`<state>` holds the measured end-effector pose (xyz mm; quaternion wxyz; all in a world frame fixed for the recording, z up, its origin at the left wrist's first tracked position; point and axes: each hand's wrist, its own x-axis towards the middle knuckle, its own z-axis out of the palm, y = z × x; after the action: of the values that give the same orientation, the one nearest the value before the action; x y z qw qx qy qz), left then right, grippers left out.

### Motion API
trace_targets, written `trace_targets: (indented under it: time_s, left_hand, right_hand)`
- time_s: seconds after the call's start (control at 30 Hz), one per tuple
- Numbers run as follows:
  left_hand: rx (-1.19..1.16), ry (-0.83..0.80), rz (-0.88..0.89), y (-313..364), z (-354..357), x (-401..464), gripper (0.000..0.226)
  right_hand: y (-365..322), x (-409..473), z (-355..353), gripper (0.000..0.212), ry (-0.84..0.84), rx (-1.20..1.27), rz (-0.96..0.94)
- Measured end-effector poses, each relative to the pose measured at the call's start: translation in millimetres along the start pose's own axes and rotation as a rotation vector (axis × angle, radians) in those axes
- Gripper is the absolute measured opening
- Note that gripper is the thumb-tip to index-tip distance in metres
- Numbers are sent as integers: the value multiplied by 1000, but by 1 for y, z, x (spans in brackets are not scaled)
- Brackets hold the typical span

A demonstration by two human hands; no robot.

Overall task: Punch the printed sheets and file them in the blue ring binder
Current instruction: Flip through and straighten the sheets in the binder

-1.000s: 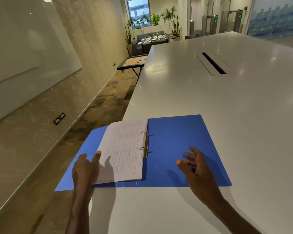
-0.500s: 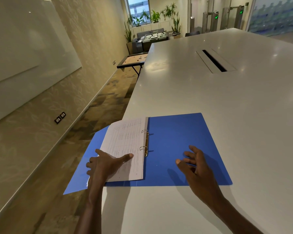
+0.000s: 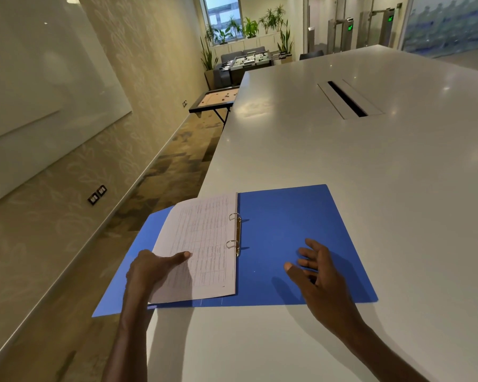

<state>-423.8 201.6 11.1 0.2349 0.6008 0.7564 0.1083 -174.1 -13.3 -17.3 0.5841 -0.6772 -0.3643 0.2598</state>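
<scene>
The blue ring binder [image 3: 282,238] lies open at the near left corner of the white table, its left cover jutting out past the table's edge. A stack of printed sheets [image 3: 204,244] sits on the left side, threaded on the two metal rings [image 3: 235,230]. My left hand [image 3: 152,268] grips the left edge of the stack, thumb on top and fingers underneath, with that edge lifted slightly. My right hand [image 3: 315,268] rests flat on the binder's bare right cover, fingers spread.
The white table [image 3: 370,166] stretches away with a cable slot [image 3: 345,99] in its middle. Left of the table runs a carpeted aisle along a wall with a whiteboard. A small game table [image 3: 213,100], a foosball table and plants stand at the far end.
My left hand moved from the binder's left cover onto the sheets and took hold of their left edge. My right hand stayed on the right cover.
</scene>
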Motion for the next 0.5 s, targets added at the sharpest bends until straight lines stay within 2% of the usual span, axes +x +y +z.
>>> trace_targets:
  time_s: [0.07,0.13,0.27,0.4,0.5]
  left_hand:
    - [-72,-14,14,2,-8,-1,76]
    - [-144,-32,-10,-1,-14,3,64]
    - [-210,-109,-15,-9,-27,13,52]
    - [-528,-247,-4,-5,-43,1,35]
    - [-655,-294,71,-1,-60,-4,44]
  right_hand:
    - [0,0,0,62,3,-3,-1]
    - [1,0,0,62,2,-4,-4]
    - [1,0,0,60,-2,-12,-4]
    - [2,1,0,58,2,-25,-12]
    - [2,1,0,56,0,-36,-11]
